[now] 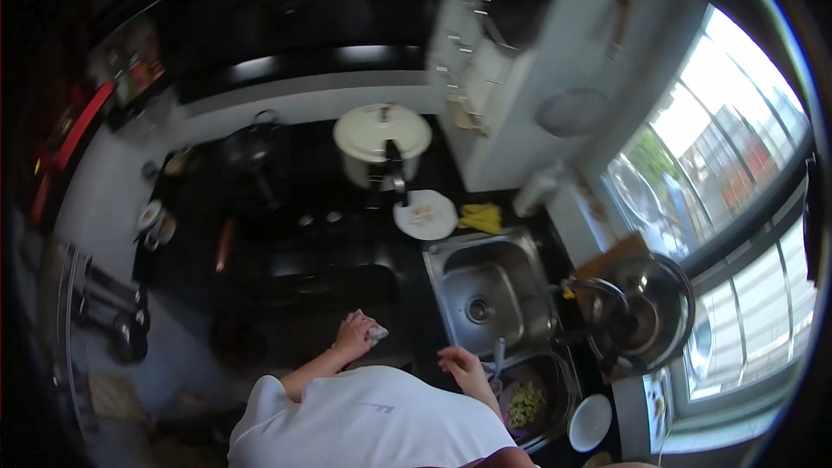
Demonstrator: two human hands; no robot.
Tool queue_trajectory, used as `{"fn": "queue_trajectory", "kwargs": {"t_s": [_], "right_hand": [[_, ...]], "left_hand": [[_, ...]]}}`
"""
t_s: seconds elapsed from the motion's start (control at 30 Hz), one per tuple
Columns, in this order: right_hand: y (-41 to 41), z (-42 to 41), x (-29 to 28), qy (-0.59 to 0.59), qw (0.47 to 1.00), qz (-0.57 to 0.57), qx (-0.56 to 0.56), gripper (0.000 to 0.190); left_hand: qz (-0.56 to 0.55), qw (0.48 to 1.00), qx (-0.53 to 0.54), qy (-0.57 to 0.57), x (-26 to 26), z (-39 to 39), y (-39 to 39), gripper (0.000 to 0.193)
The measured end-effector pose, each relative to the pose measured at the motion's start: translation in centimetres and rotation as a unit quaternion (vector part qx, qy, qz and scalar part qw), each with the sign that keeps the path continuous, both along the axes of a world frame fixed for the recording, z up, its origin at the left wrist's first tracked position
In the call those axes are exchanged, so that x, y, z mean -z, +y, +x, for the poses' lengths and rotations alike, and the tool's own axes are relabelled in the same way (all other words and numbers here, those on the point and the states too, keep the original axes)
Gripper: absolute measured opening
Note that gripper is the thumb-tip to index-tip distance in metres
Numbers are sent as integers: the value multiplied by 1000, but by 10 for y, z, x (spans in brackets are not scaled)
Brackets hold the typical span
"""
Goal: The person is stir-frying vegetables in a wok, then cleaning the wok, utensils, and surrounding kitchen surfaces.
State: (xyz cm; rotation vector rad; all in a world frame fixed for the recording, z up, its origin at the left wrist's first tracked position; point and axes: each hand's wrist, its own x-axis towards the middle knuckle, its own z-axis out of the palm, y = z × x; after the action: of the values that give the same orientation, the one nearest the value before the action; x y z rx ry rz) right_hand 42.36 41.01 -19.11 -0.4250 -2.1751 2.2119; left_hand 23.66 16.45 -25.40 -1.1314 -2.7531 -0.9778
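My left hand grips a crumpled whitish cloth at the front edge of the dark countertop. Near the counter edge beside the sinks, my right hand hangs with its fingers loosely curled and nothing seen in them. Ahead of it lies a steel sink basin with a drain. To its right, a second basin holds chopped green vegetables, with a pale handle standing close by.
A cream pressure cooker stands at the back, near a white plate with food bits and a yellow cloth. A dark pan is at the left. A large metal wok and a white bowl are right of the sinks.
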Motion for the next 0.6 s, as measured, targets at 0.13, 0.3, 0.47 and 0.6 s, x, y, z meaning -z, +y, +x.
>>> {"fn": "queue_trajectory", "kwargs": {"t_s": [0.13, 0.3, 0.47, 0.6], "right_hand": [[-86, -110, -17, 31, 998, -5, -61, 19], [-194, -202, -17, -5, 994, -32, -102, 18], [-263, -304, -17, 41, 994, 46, -91, 13], [-290, -375, -49, 101, 967, 228, -52, 11]], "left_hand": [[-1, 982, -185, -28, 16, -29, -130, 29], [42, 928, -369, 8, 40, -77, -291, 29], [65, 888, -453, 53, 24, -159, -418, 40], [115, 889, -440, 58, -14, -240, -475, 54]]}}
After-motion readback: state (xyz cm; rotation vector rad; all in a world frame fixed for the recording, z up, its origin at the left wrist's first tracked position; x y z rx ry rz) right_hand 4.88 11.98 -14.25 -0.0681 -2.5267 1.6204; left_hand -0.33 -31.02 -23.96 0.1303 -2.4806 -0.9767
